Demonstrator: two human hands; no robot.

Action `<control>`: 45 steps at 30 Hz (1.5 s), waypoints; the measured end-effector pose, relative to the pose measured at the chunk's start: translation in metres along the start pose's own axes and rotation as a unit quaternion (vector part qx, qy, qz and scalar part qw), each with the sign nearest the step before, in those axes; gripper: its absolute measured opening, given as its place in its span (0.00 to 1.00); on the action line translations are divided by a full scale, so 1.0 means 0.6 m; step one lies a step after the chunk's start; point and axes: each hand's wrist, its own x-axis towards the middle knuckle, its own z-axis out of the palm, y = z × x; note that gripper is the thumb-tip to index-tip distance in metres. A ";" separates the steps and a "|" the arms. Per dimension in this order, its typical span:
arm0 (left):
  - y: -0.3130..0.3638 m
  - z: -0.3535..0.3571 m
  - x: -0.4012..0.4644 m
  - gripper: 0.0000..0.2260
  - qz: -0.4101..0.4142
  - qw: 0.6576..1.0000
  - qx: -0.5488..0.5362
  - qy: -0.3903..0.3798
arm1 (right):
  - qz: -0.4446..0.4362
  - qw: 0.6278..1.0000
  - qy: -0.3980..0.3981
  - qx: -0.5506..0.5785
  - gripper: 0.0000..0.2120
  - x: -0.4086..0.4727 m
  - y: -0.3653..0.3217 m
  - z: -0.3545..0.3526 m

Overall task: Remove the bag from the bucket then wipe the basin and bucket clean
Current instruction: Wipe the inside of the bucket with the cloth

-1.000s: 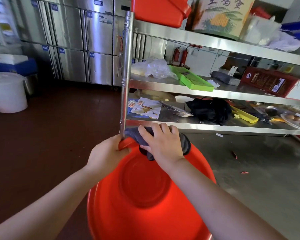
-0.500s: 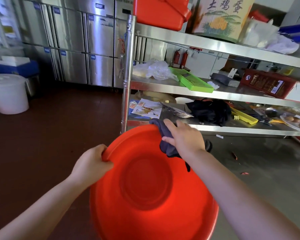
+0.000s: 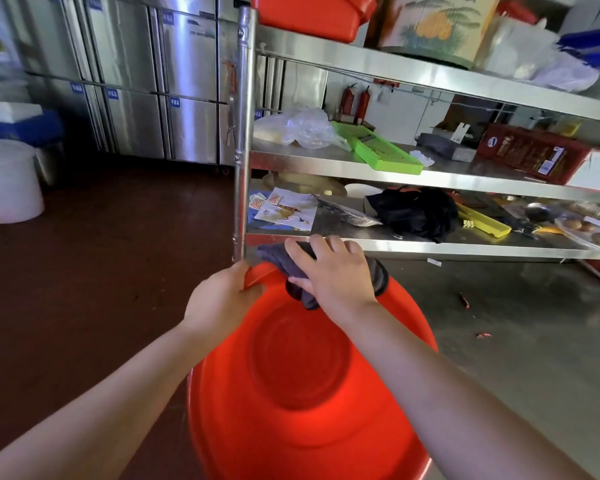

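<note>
- Here the red basin [image 3: 302,393] is held tilted in front of the person, its inside facing the camera, its far rim just below the lowest level of the steel shelf rack [image 3: 430,245].
- The left hand [image 3: 222,299] grips the basin's upper left rim, thumb curled over the edge onto the inner wall, the other fingers hidden behind it.
- The right hand [image 3: 333,271] presses a dark grey cloth [image 3: 284,261] against the far rim of the basin; the fingers are bent over the cloth and the thumb lies along its lower fold, so the hand holds it bunched.
- Part of the cloth sticks out past the fingertips on the left, and another part shows beyond the wrist on the right, over the rim.
- On the top level of the rack, by the upright post, stands a red bucket [image 3: 312,12], cut off by the picture's edge.
- The middle level holds a clear plastic bag [image 3: 302,128] and a green tray [image 3: 378,150], just beside each other.
- The lowest level carries printed leaflets [image 3: 284,209] and a black bundle [image 3: 416,211].
- A white pail [image 3: 7,181] stands on the dark floor at the far left, well apart from the basin.
</note>
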 end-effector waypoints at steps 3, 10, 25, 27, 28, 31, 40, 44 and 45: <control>-0.013 -0.002 0.000 0.08 -0.023 1.000 -0.003 0.001 | 0.068 0.998 -0.013 -0.006 0.29 -0.017 0.013 0.009; -0.051 -0.022 -0.031 0.10 -0.129 0.989 -0.059 0.048 | 0.246 0.960 -0.131 0.017 0.33 -0.084 0.044 0.016; 0.024 -0.011 0.025 0.14 -0.008 0.997 -0.017 -0.071 | -0.047 0.992 -0.100 0.066 0.31 0.008 0.048 -0.028; 0.023 -0.004 0.029 0.13 -0.018 0.999 -0.004 -0.043 | -0.033 0.995 -0.071 0.056 0.31 0.007 0.037 -0.022; 0.019 -0.003 0.029 0.12 -0.021 0.999 -0.009 -0.037 | -0.022 0.997 -0.060 0.041 0.31 0.006 0.034 -0.019; 0.006 -0.001 0.024 0.08 -0.020 0.999 -0.046 -0.020 | 0.001 1.000 -0.030 0.003 0.32 -0.006 0.027 -0.005; -0.056 -0.016 -0.005 0.09 -0.148 0.982 -0.112 0.040 | 0.227 0.968 -0.104 0.003 0.42 -0.094 0.051 0.017; -0.055 -0.014 -0.016 0.10 -0.154 0.983 -0.089 0.036 | 0.277 0.945 -0.170 0.024 0.37 -0.107 0.052 0.017; -0.054 -0.018 -0.013 0.10 -0.156 0.984 -0.080 0.023 | 0.280 0.941 -0.187 0.035 0.36 -0.104 0.057 0.014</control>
